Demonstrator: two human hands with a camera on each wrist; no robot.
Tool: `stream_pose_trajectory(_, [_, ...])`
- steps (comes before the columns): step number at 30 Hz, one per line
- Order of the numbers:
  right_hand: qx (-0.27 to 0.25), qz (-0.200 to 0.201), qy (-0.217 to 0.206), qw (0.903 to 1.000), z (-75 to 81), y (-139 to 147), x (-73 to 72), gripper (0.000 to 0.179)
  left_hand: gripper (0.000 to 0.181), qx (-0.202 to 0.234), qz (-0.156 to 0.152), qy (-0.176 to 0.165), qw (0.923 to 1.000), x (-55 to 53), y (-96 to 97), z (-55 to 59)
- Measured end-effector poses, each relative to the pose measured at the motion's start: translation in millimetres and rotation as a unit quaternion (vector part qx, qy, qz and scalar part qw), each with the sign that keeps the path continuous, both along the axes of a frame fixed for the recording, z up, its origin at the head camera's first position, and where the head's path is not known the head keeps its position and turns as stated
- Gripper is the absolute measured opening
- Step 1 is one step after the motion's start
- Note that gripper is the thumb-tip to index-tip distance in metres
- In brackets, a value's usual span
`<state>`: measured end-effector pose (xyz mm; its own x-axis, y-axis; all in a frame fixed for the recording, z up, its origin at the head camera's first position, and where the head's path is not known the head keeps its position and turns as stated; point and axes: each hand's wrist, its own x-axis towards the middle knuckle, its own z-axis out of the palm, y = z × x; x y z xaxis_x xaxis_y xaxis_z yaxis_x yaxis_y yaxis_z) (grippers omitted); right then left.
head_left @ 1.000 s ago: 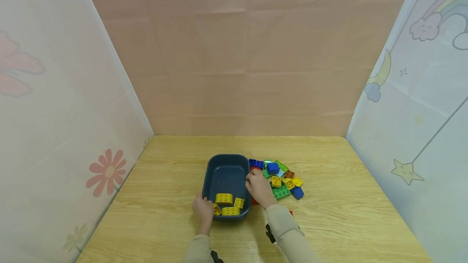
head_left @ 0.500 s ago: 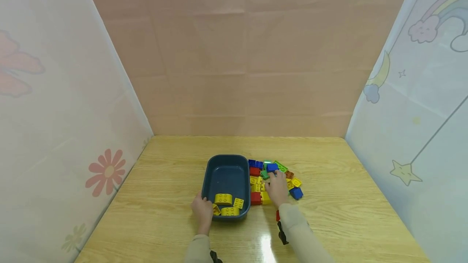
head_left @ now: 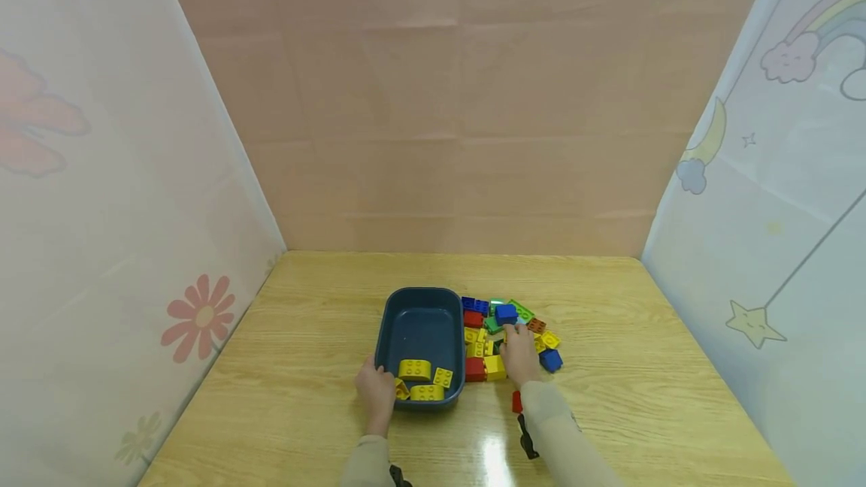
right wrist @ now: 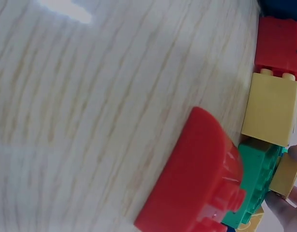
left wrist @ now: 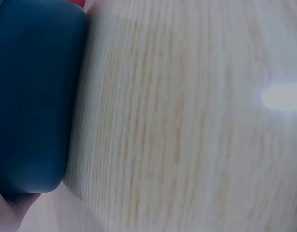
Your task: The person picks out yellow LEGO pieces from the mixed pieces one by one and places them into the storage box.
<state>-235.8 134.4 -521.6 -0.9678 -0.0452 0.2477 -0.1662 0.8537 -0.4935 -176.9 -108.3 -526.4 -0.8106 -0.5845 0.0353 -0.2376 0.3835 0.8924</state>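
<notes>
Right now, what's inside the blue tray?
Four yellow bricks lie in the near end of the blue tray. The floor beneath them is hidden; the left hand covers part of the rim.

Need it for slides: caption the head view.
Left hand grips a dark blue tray holding four yellow toy bricks; right hand works among mixed-color bricks.

Your tray (head_left: 421, 337) is dark navy blue, and the toy bricks (head_left: 414, 370) inside it are all yellow. The small brick (right wrist: 285, 175) you pinch is yellow too; the studded brick (right wrist: 255, 176) is green, the curved brick (right wrist: 185, 176) red. Your sleeves (head_left: 571, 438) are beige. Your tabletop (head_left: 304, 344) is pale yellow with wood grain, the back wall (head_left: 440, 134) tan, the left panel (head_left: 122, 231) white with red flowers (head_left: 204, 316), the right panel (head_left: 764, 216) white with a pastel rainbow (head_left: 831, 12).
</notes>
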Motion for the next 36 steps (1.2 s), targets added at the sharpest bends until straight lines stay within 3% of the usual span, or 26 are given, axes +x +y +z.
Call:
stream_pose_trajectory(17, [-0.013,0.014,0.055,0.9983,-2.3,-0.4,-0.2,0.034,0.046,-0.004,0.004,0.002,1.0000,-0.4,0.6,-1.4])
stream_pose_trajectory(26, [-0.025,0.036,0.111,0.9928,17.6,-18.9,-3.0,0.037,0.045,-0.012,0.005,0.007,0.9999,-0.2,0.0,-0.8])
stream_pose_trajectory(36, [-0.021,0.091,0.158,0.9830,34.7,-52.3,-0.6,0.038,0.043,-0.018,0.006,-0.005,0.9998,-0.8,-0.2,-1.1])
